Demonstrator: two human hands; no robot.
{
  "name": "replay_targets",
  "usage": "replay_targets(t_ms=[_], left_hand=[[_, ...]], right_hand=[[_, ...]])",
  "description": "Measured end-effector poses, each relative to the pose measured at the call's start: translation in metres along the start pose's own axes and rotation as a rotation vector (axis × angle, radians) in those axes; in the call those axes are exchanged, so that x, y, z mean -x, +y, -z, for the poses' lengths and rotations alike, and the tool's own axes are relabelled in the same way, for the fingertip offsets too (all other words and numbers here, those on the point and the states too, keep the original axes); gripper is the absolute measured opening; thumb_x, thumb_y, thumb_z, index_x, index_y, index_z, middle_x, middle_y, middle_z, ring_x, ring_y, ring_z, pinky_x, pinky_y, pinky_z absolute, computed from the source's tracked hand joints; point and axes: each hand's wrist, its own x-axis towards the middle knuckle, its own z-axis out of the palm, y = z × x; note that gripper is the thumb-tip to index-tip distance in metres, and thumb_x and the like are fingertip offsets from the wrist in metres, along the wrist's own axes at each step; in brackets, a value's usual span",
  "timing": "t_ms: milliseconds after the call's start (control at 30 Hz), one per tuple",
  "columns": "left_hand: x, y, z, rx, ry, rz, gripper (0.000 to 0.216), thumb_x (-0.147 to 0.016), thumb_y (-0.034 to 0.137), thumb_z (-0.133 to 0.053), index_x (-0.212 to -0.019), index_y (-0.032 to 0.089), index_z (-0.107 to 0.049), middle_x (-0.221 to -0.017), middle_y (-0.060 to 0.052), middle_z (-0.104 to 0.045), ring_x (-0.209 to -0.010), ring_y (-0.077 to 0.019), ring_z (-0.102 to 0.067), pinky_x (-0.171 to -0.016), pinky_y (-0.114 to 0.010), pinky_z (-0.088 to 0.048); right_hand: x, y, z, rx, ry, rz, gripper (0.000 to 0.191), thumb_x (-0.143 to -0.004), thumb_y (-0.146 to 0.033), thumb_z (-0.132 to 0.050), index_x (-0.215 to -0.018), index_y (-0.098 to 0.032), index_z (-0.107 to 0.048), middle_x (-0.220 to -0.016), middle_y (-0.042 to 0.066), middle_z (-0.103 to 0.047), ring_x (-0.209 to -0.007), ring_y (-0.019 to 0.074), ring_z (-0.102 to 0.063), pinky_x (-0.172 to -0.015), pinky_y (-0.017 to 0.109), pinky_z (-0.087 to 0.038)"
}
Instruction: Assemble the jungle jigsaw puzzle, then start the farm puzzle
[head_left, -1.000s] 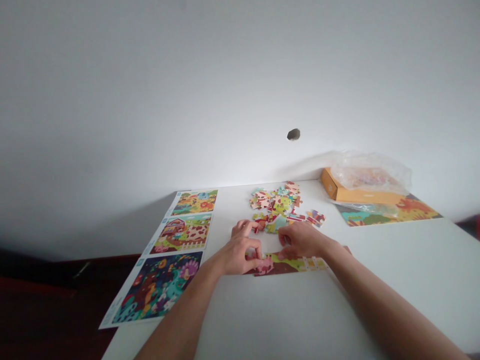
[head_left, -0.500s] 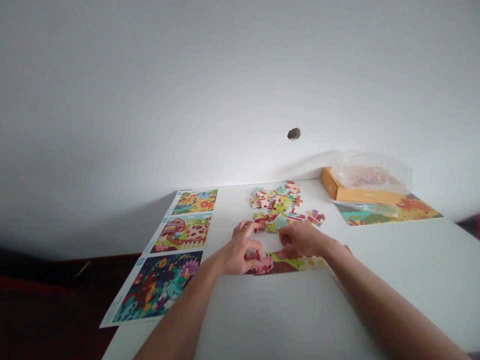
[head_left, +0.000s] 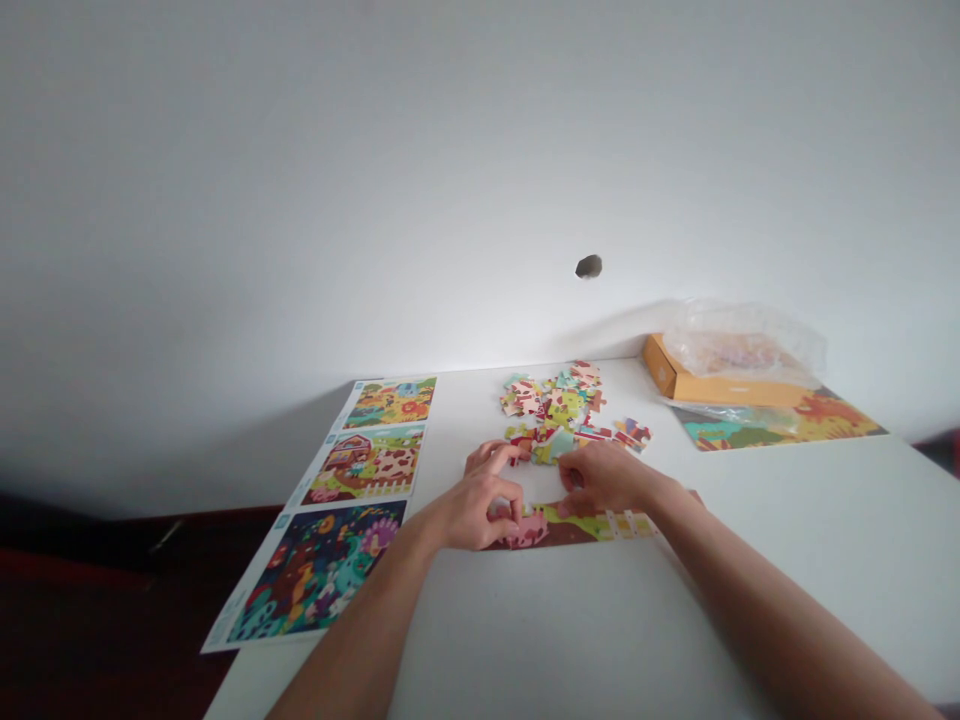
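- Find little shifted since the earlier frame, save for a seemingly closer fit along the bottom edge at the left end of the puzzle strip (head_left: 585,527), lower centre.
- See left hand (head_left: 478,505) bent over that end, thumb near forefinger, and right hand (head_left: 609,478), apart from it, curled with thumb at the upper edge.
- Keep the strip flat, press the joint gently, check against the farm picture (head_left: 365,466), left of centre.
- Cannot tell whether either hand grips a piece; lose sight of the strip partly behind the right forearm, and of some loose pieces (head_left: 562,408) behind fingers.
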Motion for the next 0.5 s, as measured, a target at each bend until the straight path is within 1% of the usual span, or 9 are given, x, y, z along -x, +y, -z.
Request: replay_targets(t_ms=[200, 500], left_hand=[[-0.0003, 0.0002, -0.0005, -0.014, -0.005, -0.003, 0.011, -0.064, 0.014, -0.076, -0.067, 0.023, -0.072, -0.140, -0.001, -0.041, -0.132, -0.0335, -0.031, -0.112, -0.051, -0.025], [-0.0001, 0.0011, 0.0002, -0.008, -0.024, 0.002, 0.013, -0.064, 0.011, -0.075, -0.067, 0.023, -0.070, -0.142, -0.001, -0.039, -0.135, -0.0331, -0.028, -0.114, -0.051, -0.022]], right_hand=[[0.0009, 0.0011, 0.0006, 0.000, -0.008, 0.005, 0.034, -0.072, -0.056, -0.072, -0.081, -0.023, -0.068, -0.076, 0.000, -0.069, -0.068, 0.0160, -0.059, -0.056, 0.024, -0.029], [0.0013, 0.0006, 0.0016, -0.006, -0.001, 0.010, 0.034, -0.071, -0.056, -0.072, -0.079, -0.023, -0.067, -0.076, 0.000, -0.069, -0.068, 0.0159, -0.058, -0.056, 0.024, -0.028]])
